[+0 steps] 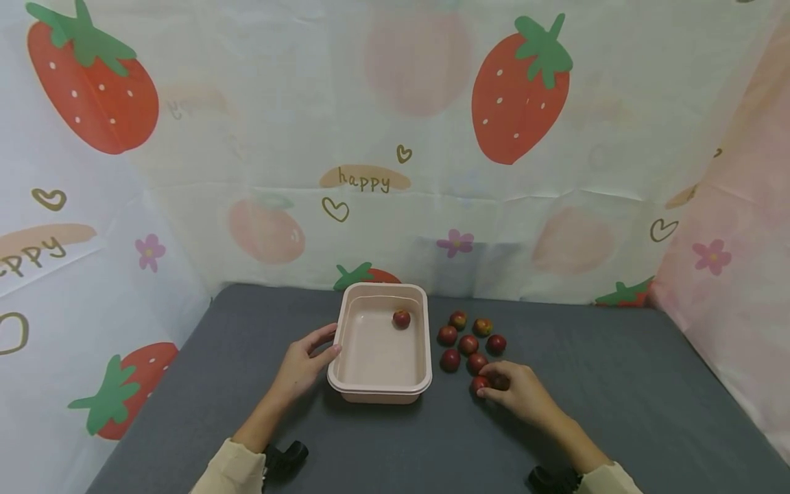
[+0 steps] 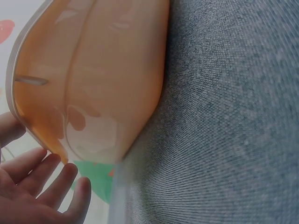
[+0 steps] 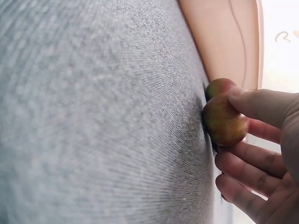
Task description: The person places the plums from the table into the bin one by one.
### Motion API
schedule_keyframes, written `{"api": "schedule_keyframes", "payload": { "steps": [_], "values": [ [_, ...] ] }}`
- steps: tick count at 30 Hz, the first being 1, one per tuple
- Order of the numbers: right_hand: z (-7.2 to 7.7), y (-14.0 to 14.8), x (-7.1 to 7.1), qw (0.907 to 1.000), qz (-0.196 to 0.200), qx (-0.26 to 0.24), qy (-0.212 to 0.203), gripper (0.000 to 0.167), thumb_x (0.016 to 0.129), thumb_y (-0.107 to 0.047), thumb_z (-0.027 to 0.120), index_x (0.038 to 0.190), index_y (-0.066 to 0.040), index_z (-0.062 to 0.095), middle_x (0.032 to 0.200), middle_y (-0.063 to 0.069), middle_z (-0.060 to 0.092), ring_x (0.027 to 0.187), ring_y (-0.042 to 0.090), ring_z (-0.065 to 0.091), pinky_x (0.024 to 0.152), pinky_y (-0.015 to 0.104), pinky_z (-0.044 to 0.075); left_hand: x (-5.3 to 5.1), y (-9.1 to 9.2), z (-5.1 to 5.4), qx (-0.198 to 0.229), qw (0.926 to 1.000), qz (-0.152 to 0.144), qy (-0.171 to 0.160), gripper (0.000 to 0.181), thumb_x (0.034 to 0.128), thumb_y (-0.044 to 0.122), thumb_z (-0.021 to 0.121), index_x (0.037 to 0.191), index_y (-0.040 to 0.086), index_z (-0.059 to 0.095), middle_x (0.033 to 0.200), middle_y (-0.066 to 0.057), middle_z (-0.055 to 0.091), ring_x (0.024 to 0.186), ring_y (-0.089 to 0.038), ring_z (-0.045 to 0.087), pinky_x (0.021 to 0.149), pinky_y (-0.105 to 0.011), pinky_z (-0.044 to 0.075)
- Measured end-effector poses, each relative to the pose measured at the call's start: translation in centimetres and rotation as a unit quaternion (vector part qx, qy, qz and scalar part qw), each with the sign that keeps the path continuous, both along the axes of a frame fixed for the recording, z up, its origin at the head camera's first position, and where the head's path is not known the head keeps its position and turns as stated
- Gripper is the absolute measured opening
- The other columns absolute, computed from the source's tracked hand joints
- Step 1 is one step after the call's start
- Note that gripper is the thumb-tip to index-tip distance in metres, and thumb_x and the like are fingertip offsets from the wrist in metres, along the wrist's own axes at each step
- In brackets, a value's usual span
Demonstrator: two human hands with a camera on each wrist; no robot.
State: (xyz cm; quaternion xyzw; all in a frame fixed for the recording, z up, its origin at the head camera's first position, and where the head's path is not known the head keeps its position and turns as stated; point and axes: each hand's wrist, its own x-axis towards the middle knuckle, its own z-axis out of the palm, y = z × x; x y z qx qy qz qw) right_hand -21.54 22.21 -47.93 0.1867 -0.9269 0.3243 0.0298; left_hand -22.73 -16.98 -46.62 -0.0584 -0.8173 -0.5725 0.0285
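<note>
A pink rectangular box (image 1: 379, 350) stands on the table with one red fruit (image 1: 401, 318) inside, near its back right. The left hand (image 1: 306, 360) touches the box's left rim with its fingertips; in the left wrist view the left hand (image 2: 39, 186) has its fingers spread and relaxed at the box's edge (image 2: 93, 79). The right hand (image 1: 521, 391) pinches the nearest red fruit (image 1: 479, 385) of a group to the right of the box. In the right wrist view, thumb and fingers of the right hand (image 3: 266, 144) lie round that fruit (image 3: 225, 120), which rests on the cloth.
Several other red fruits (image 1: 468, 344) lie loosely grouped between the box and the right hand. A grey cloth (image 1: 259, 329) covers the table. Behind it hangs a curtain (image 1: 296, 137) printed with strawberries. Dark wrist-worn devices show at both sleeves.
</note>
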Motion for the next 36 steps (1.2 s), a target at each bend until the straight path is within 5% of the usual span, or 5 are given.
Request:
{"api": "schedule_keyframes", "payload": {
  "steps": [13, 36],
  "values": [
    [0.8, 0.4, 0.0, 0.9991, -0.011, -0.04, -0.014, 0.027, 0.079, -0.02, 0.08, 0.102, -0.008, 0.072, 0.094, 0.003, 0.072, 0.076, 0.004, 0.063, 0.065, 0.023, 0.051, -0.1, -0.1, -0.1, -0.004, 1.0, 0.0, 0.0, 0.048, 0.095, 0.017, 0.063, 0.139, 0.004, 0.051, 0.139, -0.02, 0.055, 0.134, -0.034, 0.048, 0.109, -0.054, 0.039],
    [2.2, 1.0, 0.0, 0.9994, -0.008, -0.031, -0.013, 0.028, 0.081, -0.022, 0.078, 0.104, -0.006, 0.072, 0.091, 0.003, 0.07, 0.074, 0.004, 0.06, 0.062, 0.023, 0.049, -0.2, 0.0, -0.2, -0.002, 1.0, 0.002, -0.008, 0.048, 0.0947, 0.019, 0.064, 0.139, 0.005, 0.052, 0.139, -0.02, 0.056, 0.135, -0.034, 0.047, 0.11, -0.055, 0.037]
  ]
}}
